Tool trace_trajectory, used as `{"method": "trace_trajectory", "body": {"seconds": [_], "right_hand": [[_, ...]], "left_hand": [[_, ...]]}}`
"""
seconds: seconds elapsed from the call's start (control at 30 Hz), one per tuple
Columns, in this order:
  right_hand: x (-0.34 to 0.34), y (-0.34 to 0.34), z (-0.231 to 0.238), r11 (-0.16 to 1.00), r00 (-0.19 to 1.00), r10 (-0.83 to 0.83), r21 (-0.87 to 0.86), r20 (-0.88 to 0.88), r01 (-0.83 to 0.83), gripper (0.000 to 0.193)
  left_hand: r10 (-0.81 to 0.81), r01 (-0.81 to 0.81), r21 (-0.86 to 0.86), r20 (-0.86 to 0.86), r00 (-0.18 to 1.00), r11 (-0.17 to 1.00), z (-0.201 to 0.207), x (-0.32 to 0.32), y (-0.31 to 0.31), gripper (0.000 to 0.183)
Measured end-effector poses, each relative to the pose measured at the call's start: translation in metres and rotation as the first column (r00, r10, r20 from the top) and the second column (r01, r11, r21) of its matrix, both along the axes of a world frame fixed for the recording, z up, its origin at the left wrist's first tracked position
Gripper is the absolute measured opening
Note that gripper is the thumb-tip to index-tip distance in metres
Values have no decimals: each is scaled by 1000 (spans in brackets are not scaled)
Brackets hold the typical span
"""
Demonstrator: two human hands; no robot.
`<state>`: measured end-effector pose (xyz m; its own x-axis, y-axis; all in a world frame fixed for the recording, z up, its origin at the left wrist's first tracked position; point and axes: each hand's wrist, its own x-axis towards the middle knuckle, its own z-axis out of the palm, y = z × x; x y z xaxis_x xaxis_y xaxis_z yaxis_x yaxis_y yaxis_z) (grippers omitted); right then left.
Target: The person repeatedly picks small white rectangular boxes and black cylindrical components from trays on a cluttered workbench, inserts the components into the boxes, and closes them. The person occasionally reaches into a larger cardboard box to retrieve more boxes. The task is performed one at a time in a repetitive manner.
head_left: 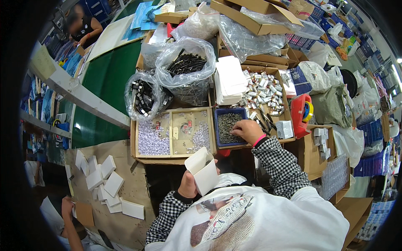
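White box [207, 180], its top end open and a flap standing up: where do you have it?

You have it in your left hand [188, 186], just in front of your white shirt [301, 214]. That hand is curled firmly about the box, thumb on the near side, fingertips showing past its right edge.

Take the box as the dial's centre, twelve straight away from you. What edges crowd you?

At eleven you have the wooden tray [176, 156], its near edge just beyond the flap. At one stands the blue tray [216, 129], its rim raised around small dark metal pieces [227, 122].

And your open room?

Toward nine: a dark gap lies beside your left sleeve [167, 215], then a stretch of brown tabletop [136, 188] reaching to the pile of white boxes [113, 184].

Your right hand [248, 132]?

Between one and two, at the right side of the blue tray. Its fingers are bent and nearly together over the metal pieces; whether you have one pinched, we cannot tell. From that hand, the white box lies toward seven to eight, well apart from your fingertips.
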<state>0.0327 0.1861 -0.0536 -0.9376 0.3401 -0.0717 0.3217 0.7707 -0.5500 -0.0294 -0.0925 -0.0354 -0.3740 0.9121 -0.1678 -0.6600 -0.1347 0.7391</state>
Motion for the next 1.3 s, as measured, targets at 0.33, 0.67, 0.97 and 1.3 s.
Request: {"method": "trace_trajectory", "body": {"seconds": [0.33,0.67,0.97,1.3], "right_hand": [[-1,-33,69,960,971,-8,-274,-237,-59,16],[-4,-100,117,907,910,188,-289,-370,-305,16],[30,-135,53,503,942,-300,-864,-154,19,41],[34,-141,51,759,920,-214,-649,-329,-56,33]], "left_hand": [[-42,42,11,0,999,999,4,-4,5,107],[-121,116,161,22,992,980,4,-8,3,108],[124,-124,15,10,992,992,-9,-3,-14,77],[426,-509,-48,-483,765,859,13,5,-25,30]]}}
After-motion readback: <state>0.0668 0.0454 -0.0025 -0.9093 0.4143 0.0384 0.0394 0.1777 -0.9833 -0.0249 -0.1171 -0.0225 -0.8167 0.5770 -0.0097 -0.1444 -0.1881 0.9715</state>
